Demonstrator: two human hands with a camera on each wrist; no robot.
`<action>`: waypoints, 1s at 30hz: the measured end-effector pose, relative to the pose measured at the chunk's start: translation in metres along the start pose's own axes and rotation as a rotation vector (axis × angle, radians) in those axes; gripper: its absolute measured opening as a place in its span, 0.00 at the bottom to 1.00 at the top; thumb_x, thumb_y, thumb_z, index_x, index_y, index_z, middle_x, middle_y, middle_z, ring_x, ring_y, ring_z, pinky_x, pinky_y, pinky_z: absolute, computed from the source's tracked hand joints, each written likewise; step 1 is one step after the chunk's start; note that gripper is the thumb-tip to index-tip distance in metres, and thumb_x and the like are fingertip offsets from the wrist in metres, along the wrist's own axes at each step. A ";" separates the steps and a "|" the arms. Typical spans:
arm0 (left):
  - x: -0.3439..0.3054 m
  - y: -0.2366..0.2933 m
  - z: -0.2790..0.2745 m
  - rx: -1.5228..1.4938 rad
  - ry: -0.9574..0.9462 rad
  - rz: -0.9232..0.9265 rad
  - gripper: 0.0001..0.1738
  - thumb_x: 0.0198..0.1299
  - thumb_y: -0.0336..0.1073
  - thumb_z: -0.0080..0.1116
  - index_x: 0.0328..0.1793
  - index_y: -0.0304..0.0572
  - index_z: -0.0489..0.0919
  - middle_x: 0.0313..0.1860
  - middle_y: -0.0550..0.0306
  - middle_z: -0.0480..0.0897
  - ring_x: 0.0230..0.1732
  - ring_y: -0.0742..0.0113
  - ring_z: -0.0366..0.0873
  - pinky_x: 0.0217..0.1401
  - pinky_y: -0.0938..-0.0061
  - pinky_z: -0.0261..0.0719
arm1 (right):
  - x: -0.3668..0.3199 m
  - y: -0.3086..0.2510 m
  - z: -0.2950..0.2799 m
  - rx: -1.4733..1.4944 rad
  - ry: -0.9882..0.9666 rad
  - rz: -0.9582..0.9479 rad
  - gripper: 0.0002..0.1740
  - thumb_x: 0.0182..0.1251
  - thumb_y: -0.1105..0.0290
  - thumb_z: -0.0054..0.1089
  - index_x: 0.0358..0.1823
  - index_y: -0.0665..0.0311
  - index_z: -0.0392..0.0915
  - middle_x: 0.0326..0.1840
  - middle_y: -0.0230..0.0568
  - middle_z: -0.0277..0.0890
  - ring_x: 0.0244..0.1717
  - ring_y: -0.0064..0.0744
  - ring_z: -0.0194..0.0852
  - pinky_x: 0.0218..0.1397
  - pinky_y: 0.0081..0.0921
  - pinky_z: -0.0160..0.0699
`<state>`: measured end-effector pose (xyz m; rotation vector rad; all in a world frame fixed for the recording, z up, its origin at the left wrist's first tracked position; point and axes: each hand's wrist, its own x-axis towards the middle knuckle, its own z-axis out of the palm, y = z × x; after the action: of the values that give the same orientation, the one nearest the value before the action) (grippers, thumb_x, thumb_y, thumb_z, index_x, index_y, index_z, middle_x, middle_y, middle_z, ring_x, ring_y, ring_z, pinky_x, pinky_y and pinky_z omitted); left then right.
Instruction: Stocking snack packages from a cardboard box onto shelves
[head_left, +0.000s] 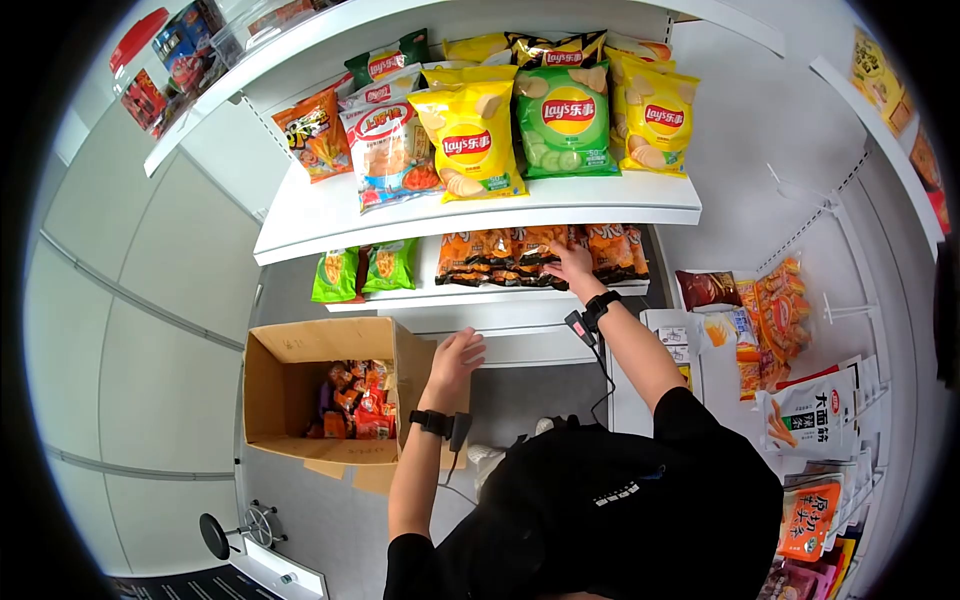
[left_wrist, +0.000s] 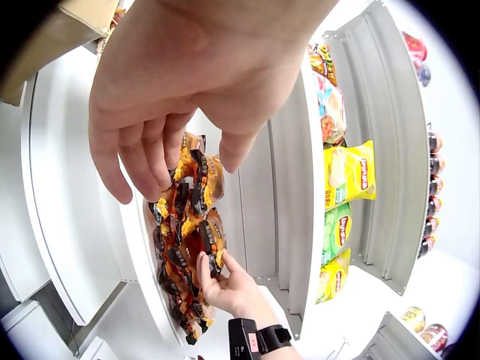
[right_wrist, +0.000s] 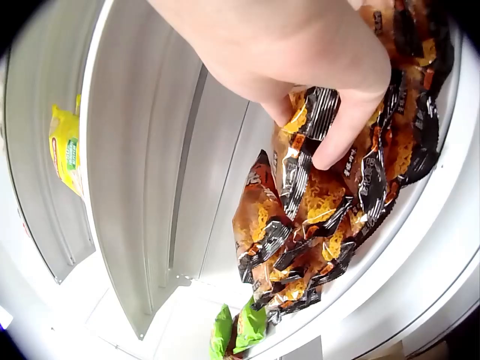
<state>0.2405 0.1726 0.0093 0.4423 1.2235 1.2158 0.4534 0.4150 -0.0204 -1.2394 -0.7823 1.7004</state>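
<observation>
On the lower shelf, orange-and-black snack bags [head_left: 490, 258] lie in a packed row, several layers deep. My right hand [head_left: 575, 268] reaches in at the row's right part. Its thumb and fingers pinch one snack bag [right_wrist: 321, 112] by its black striped end, among the other bags. My left hand [head_left: 457, 358] hovers in front of the shelf, beside the cardboard box, holding nothing. In the left wrist view, its relaxed fingers [left_wrist: 154, 154] hang down, overlapping the near end of the row.
The open cardboard box [head_left: 320, 340] at left holds several red and orange packets [head_left: 360, 400]. Green snack bags [head_left: 390, 265] stand left of the row. Above, the upper shelf [head_left: 480, 222] juts out with bags of chips [head_left: 468, 145]. More snacks [head_left: 782, 310] hang on the right.
</observation>
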 end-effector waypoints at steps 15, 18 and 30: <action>0.001 -0.003 -0.002 -0.002 -0.006 0.001 0.23 0.63 0.47 0.55 0.57 0.39 0.71 0.49 0.57 0.78 0.53 0.60 0.75 0.57 0.62 0.73 | -0.020 -0.031 -0.003 -0.584 0.036 -0.027 0.34 0.59 0.51 0.61 0.57 0.70 0.65 0.34 0.51 0.77 0.25 0.36 0.82 0.27 0.26 0.86; 0.001 -0.004 -0.003 -0.009 -0.008 -0.004 0.23 0.63 0.47 0.56 0.57 0.40 0.71 0.49 0.58 0.78 0.53 0.60 0.75 0.58 0.62 0.73 | -0.023 -0.032 -0.005 -0.657 0.044 -0.056 0.32 0.59 0.51 0.60 0.55 0.71 0.67 0.33 0.49 0.77 0.24 0.35 0.82 0.26 0.25 0.86; -0.004 -0.006 -0.009 -0.025 0.022 -0.023 0.23 0.62 0.48 0.57 0.55 0.41 0.72 0.48 0.59 0.77 0.52 0.61 0.74 0.58 0.62 0.72 | -0.039 -0.026 -0.004 -0.717 0.221 -0.261 0.27 0.59 0.50 0.59 0.48 0.69 0.74 0.25 0.43 0.79 0.19 0.33 0.79 0.27 0.26 0.79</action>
<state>0.2354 0.1640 0.0032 0.3966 1.2278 1.2181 0.4694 0.3907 0.0169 -1.6705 -1.4121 1.0668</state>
